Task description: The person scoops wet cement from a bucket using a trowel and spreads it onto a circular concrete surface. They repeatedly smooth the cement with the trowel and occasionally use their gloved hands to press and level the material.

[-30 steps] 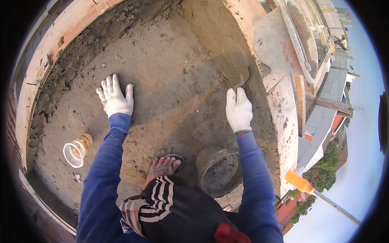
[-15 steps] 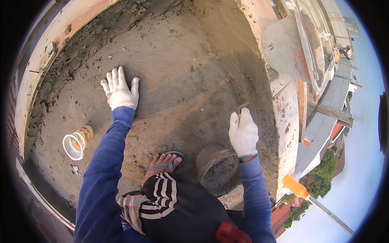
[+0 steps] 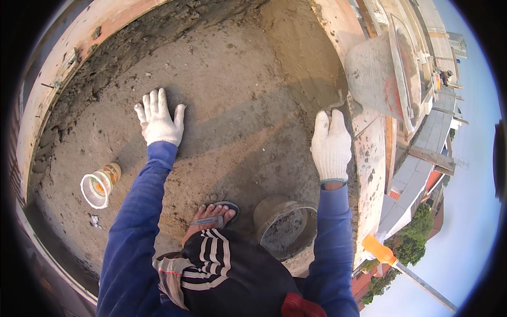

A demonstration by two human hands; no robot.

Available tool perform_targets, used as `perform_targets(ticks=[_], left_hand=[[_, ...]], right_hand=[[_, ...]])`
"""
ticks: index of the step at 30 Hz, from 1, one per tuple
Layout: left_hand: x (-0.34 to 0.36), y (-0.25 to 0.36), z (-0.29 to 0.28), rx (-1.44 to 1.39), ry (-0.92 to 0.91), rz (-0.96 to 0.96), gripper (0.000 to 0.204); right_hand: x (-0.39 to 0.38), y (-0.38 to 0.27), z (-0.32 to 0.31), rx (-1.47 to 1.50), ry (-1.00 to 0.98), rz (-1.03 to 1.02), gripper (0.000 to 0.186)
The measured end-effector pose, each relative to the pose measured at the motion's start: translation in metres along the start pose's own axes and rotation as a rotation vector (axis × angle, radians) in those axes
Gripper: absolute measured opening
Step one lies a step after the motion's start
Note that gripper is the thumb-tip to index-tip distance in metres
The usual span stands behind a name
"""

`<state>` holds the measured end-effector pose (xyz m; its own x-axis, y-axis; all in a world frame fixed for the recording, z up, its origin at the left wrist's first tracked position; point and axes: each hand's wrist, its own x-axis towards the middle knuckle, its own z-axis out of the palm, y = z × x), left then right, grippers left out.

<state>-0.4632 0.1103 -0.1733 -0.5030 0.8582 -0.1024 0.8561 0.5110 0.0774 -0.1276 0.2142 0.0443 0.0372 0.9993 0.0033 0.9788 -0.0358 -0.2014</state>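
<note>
My left hand [image 3: 161,119], in a white knit glove, rests open with spread fingers on the rough, damp cement floor [image 3: 222,84]. My right hand [image 3: 331,142], gloved alike, is closed on a trowel [image 3: 335,105], mostly hidden beyond my fingertips, at a band of smoother wet mortar [image 3: 306,58] along the right-hand rim. A bucket [image 3: 272,203] with grey mix inside stands below my right hand, beside my sandalled foot [image 3: 214,216]. A white-rimmed plastic cup [image 3: 97,185] lies at the left, below my left hand.
A pale board rim [image 3: 50,90] curves round the pit. Outside the right rim [image 3: 369,158] are a large mortar-stained tub [image 3: 377,74], planks and an orange bottle [image 3: 377,248]. A distant person [image 3: 445,76], rooftops and trees show beyond.
My left hand has slid slightly up and right. My right hand, with the trowel, dipped toward the bucket, then moved back up and further right, close to the rim.
</note>
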Motion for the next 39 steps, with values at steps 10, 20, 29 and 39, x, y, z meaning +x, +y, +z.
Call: perform_targets(ticks=[10, 20, 29, 39], left_hand=[[0.002, 0.005, 0.007, -0.012, 0.051, -0.005, 0.084], [0.001, -0.003, 0.016, -0.028, 0.122, 0.013, 0.084], [-0.001, -0.003, 0.018, -0.014, 0.139, 0.013, 0.082], [-0.081, 0.103, -0.03, -0.831, 0.124, 0.358, 0.032]], right_hand=[[-0.032, 0.058, 0.064, -0.117, -0.106, -0.029, 0.031], [-0.078, 0.066, -0.011, 0.109, 0.065, 0.072, 0.022], [-0.193, 0.122, -0.129, -0.065, 0.109, 0.069, 0.03], [-0.364, 0.198, -0.158, -0.077, -0.587, 0.045, 0.021]])
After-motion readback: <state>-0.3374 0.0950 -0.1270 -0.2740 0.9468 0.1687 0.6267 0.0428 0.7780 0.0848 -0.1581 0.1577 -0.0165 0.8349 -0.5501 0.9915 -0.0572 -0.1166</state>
